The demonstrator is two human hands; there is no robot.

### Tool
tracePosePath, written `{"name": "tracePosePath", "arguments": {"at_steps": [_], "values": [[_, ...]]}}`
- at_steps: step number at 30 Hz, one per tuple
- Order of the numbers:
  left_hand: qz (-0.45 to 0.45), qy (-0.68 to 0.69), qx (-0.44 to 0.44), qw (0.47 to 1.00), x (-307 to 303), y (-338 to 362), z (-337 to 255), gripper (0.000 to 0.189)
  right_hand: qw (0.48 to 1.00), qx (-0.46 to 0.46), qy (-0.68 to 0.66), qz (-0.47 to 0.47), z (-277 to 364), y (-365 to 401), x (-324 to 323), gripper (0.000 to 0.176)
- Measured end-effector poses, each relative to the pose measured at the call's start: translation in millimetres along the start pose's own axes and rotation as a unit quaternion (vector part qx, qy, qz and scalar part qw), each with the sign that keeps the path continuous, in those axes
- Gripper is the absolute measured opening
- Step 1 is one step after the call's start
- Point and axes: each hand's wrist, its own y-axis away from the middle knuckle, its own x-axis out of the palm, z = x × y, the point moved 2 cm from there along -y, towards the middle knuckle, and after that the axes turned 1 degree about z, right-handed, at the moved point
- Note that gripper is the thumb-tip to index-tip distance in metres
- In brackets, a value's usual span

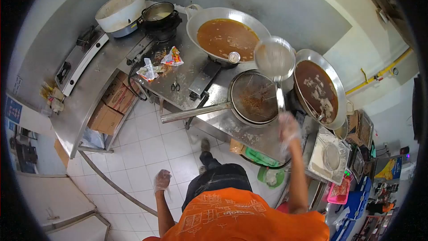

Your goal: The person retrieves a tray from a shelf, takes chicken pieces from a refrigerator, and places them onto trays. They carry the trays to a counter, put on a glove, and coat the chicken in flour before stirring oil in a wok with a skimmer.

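My right hand (288, 129), in a thin clear glove, grips the long handle of a round wire skimmer (274, 57) and holds it up between two oil pans. The skimmer's mesh hangs over the gap between the left pan of orange-brown oil (225, 33) and the right pan (318, 90), where pale pieces float. Just below the skimmer a larger mesh strainer (254, 98) with crumbs rests on the steel counter, its long handle pointing left. My left hand (162, 181), also gloved, hangs loosely at my side over the tiled floor and holds nothing.
A white pot (119, 11) and a small dark pot (158, 13) sit on burners at the back left. Wrappers (171, 57) and scissors (175, 85) lie on the counter. A floured tray (329, 155) stands at the right. Cardboard boxes (111, 105) sit under the counter.
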Motion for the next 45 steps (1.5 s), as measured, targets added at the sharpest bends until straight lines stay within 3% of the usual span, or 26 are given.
{"name": "tracePosePath", "arguments": {"at_steps": [1,2,3,4,6,11,13,15,17,20,22,23,24,25,27,29,31,32,34,35,37,39,41,42,43,45], "values": [[-0.008,-0.01,0.048,0.999,0.8,-16.0,4.7,0.009,0.968,-0.21,0.108,-0.086,63.2,-23.8,-11.5,0.028],[0.016,0.041,-0.009,0.999,-3.8,-31.0,-3.4,0.013,0.99,-0.077,0.114,0.017,68.0,-71.4,-15.5,0.03],[0.019,0.039,-0.01,0.999,-20.2,-46.4,-31.1,0.013,0.964,-0.098,0.247,-0.002,136.0,-83.6,-19.4,0.032],[0.042,0.0,0.006,0.999,-43.1,-60.6,-66.8,0.014,0.94,-0.171,0.295,-0.009,125.3,-137.2,-13.8,0.033],[0.061,-0.041,0.017,0.997,-60.6,-80.0,-77.1,0.016,0.931,-0.012,0.35,0.108,121.7,-246.0,7.8,0.029],[-0.016,0.195,-0.078,0.978,-91.0,-115.3,-55.9,0.019,0.837,-0.058,0.541,0.065,218.3,-289.6,37.1,0.025],[-0.025,0.196,-0.163,0.967,-68.2,-111.6,20.4,0.027,0.836,-0.057,0.544,0.047,146.5,-370.4,62.3,0.024],[-0.042,0.152,-0.223,0.962,-45.4,-83.9,93.0,0.029,0.725,-0.156,0.648,0.173,104.0,-397.7,90.8,0.025],[0.032,-0.008,-0.224,0.974,-10.7,-42.2,173.4,0.026,0.695,-0.212,0.648,0.228,91.5,-389.6,120.5,0.024],[0.147,-0.097,-0.303,0.937,-18.8,-11.8,137.2,0.02,0.625,-0.312,0.641,0.318,96.8,-360.3,131.6,0.022],[0.136,-0.06,-0.155,0.977,-13.7,-2.2,139.5,0.02,0.825,-0.265,0.405,0.292,156.6,-315.1,126.8,0.026],[0.129,-0.042,-0.079,0.988,-14.5,2.4,141.2,0.02,0.826,-0.261,0.406,0.292,155.3,-311.6,130.2,0.026],[0.121,-0.023,-0.002,0.992,-16.0,2.8,144.5,0.021,0.874,-0.2,0.331,0.295,152.9,-310.2,133.1,0.03],[0.125,-0.022,-0.001,0.992,-24.4,-10.5,133.8,0.021,0.911,-0.137,0.252,0.295,151.5,-307.8,135.6,0.035],[0.074,0.181,-0.271,0.942,-54.4,-51.3,97.8,0.02,0.924,-0.1,0.223,0.294,191.9,-284.6,137.2,0.035],[0.032,0.427,-0.321,0.844,-41.9,-85.9,157.7,0.022,0.935,-0.067,0.192,0.29,223.6,-270.0,137.6,0.035],[0.024,0.502,-0.342,0.794,-71.0,-132.3,154.9,0.023,0.931,-0.009,0.198,0.307,236.2,-264.1,137.6,0.029],[0.017,0.432,-0.325,0.841,-85.3,-152.8,149.6,0.024,0.932,-0.01,0.198,0.303,221.2,-270.3,139.0,0.029],[-0.011,0.304,-0.265,0.915,-109.0,-179.4,135.3,0.024,0.927,-0.171,0.079,0.323,180.8,-289.6,143.8,0.027],[-0.011,0.305,-0.262,0.915,-116.9,-187.5,133.3,0.024,0.928,-0.173,0.08,0.321,201.6,-277.8,141.4,0.027],[-0.025,0.232,-0.241,0.942,-132.6,-201.8,128.1,0.026,0.945,-0.043,0.053,0.321,237.1,-256.2,133.1,0.022],[-0.028,0.23,-0.291,0.928,-136.6,-203.8,120.8,0.026,0.942,-0.049,0.093,0.317,249.6,-250.6,124.9,0.019],[0.007,0.238,-0.29,0.927,-136.2,-195.7,122.4,0.024,0.974,-0.008,0.073,0.215,268.9,-239.6,109.2,0.033],[0.005,0.248,-0.304,0.92,-131.1,-186.9,120.7,0.023,0.945,-0.165,0.117,0.257,226.6,-269.3,97.0,0.038],[0.004,0.247,-0.304,0.92,-124.0,-179.9,126.8,0.023,0.945,-0.165,0.115,0.257,230.0,-274.6,85.7,0.038],[0.033,0.295,-0.312,0.903,-104.7,-164.2,143.0,0.023,0.939,-0.101,0.283,0.167,242.4,-279.2,58.8,0.04]]}}
